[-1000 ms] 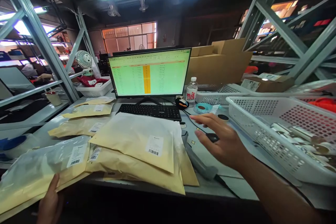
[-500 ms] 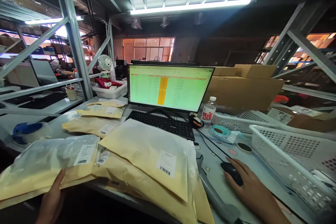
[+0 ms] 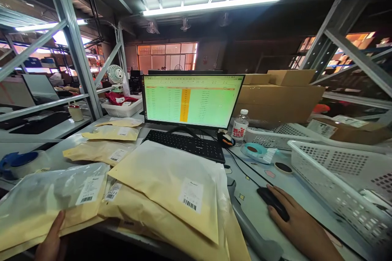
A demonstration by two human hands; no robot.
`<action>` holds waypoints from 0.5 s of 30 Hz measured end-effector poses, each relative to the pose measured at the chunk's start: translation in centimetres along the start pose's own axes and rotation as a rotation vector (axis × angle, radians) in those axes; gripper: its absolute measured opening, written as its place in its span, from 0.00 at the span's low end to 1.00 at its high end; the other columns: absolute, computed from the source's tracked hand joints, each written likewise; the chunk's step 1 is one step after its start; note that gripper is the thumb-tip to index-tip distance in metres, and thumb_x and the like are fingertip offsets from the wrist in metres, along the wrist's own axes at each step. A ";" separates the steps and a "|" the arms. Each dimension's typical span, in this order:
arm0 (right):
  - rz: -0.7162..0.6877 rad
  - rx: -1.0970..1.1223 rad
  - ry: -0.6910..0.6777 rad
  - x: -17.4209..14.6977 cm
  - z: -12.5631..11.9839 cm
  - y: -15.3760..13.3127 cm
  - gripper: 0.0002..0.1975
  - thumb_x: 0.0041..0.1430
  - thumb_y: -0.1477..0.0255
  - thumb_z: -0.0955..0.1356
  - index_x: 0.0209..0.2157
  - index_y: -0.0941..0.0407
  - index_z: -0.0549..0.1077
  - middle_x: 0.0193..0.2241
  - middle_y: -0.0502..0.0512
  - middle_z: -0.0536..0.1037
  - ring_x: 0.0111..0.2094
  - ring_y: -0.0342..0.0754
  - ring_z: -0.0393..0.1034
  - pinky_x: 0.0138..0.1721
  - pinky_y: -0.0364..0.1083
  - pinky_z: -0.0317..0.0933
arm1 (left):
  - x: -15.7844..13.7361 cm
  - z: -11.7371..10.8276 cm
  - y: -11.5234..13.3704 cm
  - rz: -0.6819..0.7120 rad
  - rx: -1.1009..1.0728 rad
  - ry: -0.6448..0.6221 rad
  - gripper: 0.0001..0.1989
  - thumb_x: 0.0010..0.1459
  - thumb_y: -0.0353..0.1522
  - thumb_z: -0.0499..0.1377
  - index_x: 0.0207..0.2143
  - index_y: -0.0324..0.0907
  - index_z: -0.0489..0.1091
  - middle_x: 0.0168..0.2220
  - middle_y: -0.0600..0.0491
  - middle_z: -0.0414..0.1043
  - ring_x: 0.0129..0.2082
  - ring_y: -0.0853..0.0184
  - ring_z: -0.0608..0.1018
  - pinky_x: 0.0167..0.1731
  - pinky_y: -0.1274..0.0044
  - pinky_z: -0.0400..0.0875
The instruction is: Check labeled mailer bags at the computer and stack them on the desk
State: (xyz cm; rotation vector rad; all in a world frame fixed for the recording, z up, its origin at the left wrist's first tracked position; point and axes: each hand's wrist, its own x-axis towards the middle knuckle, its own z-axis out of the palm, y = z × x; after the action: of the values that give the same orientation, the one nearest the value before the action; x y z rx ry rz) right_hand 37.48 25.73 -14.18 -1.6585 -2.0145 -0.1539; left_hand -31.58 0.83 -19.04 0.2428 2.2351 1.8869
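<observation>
At the lower left, my left hand (image 3: 50, 238) grips the near edge of a yellow packaging bag (image 3: 58, 183) with a clear front and a barcode label; its thumb lies on top and the other fingers are hidden beneath. My right hand (image 3: 301, 220) rests over a black computer mouse (image 3: 272, 202) on the desk, fingers curved around it. Between the hands lies a stack of similar labelled bags (image 3: 165, 187). Beside the stack on the right is a grey barcode scanner (image 3: 249, 222). Behind stand a black keyboard (image 3: 183, 147) and a monitor (image 3: 211, 106) showing a spreadsheet with an orange column.
White plastic baskets (image 3: 333, 167) line the right side. A water bottle (image 3: 240, 128), a blue tape roll (image 3: 255, 151) and a black-centred roll (image 3: 283, 167) sit near the mouse cable. Cardboard boxes (image 3: 275, 102) stand behind. More bags (image 3: 92, 151) lie at left, near a metal rack post (image 3: 76, 45).
The whole view has shifted slightly, so most things appear further left. My right hand and the mouse sit slightly lower and further right in view. My left hand keeps hold of the bag.
</observation>
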 end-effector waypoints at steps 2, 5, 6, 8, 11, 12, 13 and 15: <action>0.006 -0.011 0.003 0.0 0.0 0.0 0.36 0.65 0.48 0.59 0.66 0.53 0.71 0.64 0.60 0.73 0.55 0.63 0.77 0.47 0.59 0.78 | -0.6 0.4 0.8 -0.098 -0.035 0.074 0.19 0.43 0.45 0.72 0.35 0.47 0.78 0.36 0.46 0.79 0.56 0.37 0.77 0.56 0.47 0.74; 0.007 -0.019 -0.010 -0.1 -0.3 -0.3 0.34 0.65 0.49 0.59 0.64 0.52 0.73 0.64 0.59 0.73 0.55 0.64 0.76 0.49 0.60 0.77 | -1.6 1.0 1.4 -0.119 -0.048 0.112 0.16 0.47 0.46 0.70 0.36 0.47 0.78 0.39 0.45 0.79 0.60 0.39 0.75 0.55 0.51 0.77; 0.007 -0.021 -0.015 -0.1 -0.3 -0.4 0.34 0.65 0.49 0.59 0.63 0.52 0.73 0.64 0.59 0.73 0.55 0.64 0.77 0.48 0.60 0.77 | -1.9 1.0 1.6 -0.124 -0.055 0.115 0.16 0.47 0.44 0.70 0.36 0.47 0.79 0.40 0.46 0.79 0.62 0.39 0.73 0.56 0.52 0.76; 0.008 -0.021 -0.014 -0.1 -0.4 -0.8 0.34 0.64 0.49 0.59 0.62 0.54 0.74 0.63 0.61 0.74 0.54 0.65 0.77 0.49 0.62 0.77 | -2.3 1.0 1.8 -0.145 -0.068 0.115 0.16 0.47 0.42 0.71 0.37 0.46 0.79 0.40 0.46 0.79 0.63 0.40 0.72 0.57 0.54 0.76; 0.019 -0.003 -0.014 0.0 -0.6 -1.1 0.34 0.64 0.49 0.59 0.61 0.56 0.74 0.62 0.63 0.74 0.54 0.67 0.76 0.48 0.63 0.77 | -2.6 0.9 2.4 -0.213 -0.096 0.109 0.17 0.47 0.41 0.72 0.37 0.43 0.77 0.36 0.46 0.78 0.56 0.42 0.78 0.54 0.55 0.78; 0.033 0.002 -0.016 0.0 -0.7 -1.1 0.35 0.63 0.49 0.60 0.61 0.55 0.74 0.62 0.63 0.74 0.54 0.67 0.76 0.47 0.62 0.77 | -2.7 1.0 2.7 -0.240 -0.127 0.108 0.17 0.48 0.41 0.72 0.37 0.42 0.77 0.35 0.46 0.78 0.54 0.44 0.80 0.54 0.57 0.79; 0.050 0.004 -0.020 0.0 -0.9 -1.2 0.35 0.63 0.48 0.60 0.61 0.55 0.74 0.62 0.64 0.74 0.54 0.68 0.77 0.45 0.62 0.78 | -2.8 1.3 3.2 -0.271 -0.177 0.106 0.17 0.49 0.41 0.72 0.37 0.41 0.76 0.35 0.47 0.78 0.52 0.46 0.81 0.55 0.58 0.79; 0.070 0.009 -0.028 -0.1 -1.3 -1.3 0.34 0.63 0.48 0.60 0.60 0.54 0.74 0.62 0.64 0.74 0.52 0.68 0.77 0.42 0.62 0.78 | -3.3 1.8 4.2 -0.337 -0.300 0.109 0.14 0.53 0.38 0.71 0.38 0.40 0.76 0.37 0.48 0.79 0.53 0.51 0.81 0.60 0.62 0.76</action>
State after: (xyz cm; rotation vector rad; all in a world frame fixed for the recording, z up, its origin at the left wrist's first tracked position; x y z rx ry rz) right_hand 36.65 24.80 -12.80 -1.7328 -1.9716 -0.0972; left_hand -27.95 2.46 -15.01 -0.2724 1.8707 2.0422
